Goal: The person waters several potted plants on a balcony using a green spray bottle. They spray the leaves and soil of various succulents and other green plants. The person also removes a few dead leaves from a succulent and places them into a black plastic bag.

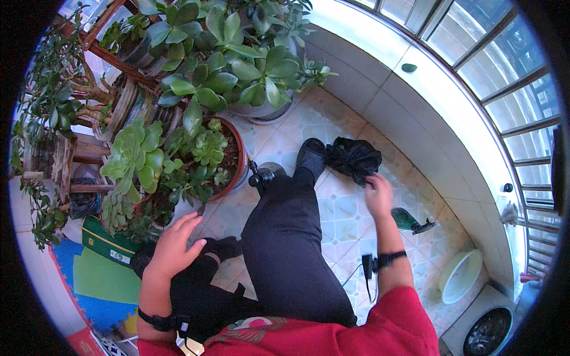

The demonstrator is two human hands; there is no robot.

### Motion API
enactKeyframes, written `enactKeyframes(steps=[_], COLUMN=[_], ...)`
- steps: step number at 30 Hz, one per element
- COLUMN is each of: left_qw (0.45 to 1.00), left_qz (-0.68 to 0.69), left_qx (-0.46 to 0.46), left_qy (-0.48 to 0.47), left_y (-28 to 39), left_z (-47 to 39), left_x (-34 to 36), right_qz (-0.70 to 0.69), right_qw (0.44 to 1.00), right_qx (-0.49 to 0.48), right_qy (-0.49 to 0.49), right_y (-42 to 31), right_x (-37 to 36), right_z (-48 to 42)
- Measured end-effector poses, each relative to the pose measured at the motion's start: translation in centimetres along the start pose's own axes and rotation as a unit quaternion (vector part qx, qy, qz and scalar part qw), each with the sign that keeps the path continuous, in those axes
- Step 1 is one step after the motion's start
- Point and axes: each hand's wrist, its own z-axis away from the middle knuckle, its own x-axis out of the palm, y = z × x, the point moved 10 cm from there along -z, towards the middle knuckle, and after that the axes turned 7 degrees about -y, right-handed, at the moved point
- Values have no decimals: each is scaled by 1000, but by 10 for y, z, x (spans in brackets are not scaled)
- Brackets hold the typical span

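Observation:
My right hand (379, 196) reaches down beside a crumpled black plastic bag (354, 158) on the tiled floor. Its fingertips meet the bag's lower edge; whether they pinch it cannot be made out. Over my left leg hovers my left hand (178, 244), fingers spread and holding nothing. Beyond it, succulents (133, 155) grow beside a round terracotta-coloured pot (240, 164) with bare soil showing. My black shoe (311, 153) rests right against the bag. Between pot and leg stands a dark object with a black knob (256, 178), partly hidden.
Large jade plants (267, 71) and a wooden plant stand (104, 53) fill the upper left. A green container with a black head (403, 219) lies right of my forearm. Farther right are a pale plastic basin (461, 276) and a low tiled wall (383, 107). Foam mats (104, 276) lie lower left.

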Motion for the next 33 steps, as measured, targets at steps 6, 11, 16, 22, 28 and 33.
enactKeyframes(steps=[6,11,16,22,28,33], left_qw=[999,996,994,987,939,879], left_qz=[16,20,78,23,64,37], left_qx=[-45,-81,-70,41,140,194], left_qy=[-16,-13,44,151,307,434], left_y=[-11,-23,-36,-4,49,68], left_z=[29,51,69,84,133,185], left_x=[5,-3,-1,-22,-73,-82], right_qz=[158,-76,-291,-424,-355,-291], right_qw=[978,960,941,876,841,799], right_qx=[-28,109,17,-147,-332,-408], right_qy=[-131,-246,-174,-174,-238,-334], right_y=[-51,-17,-67,-226,-385,-468], right_x=[106,141,41,-125,-189,-170], right_z=[-76,-88,-63,10,80,143])
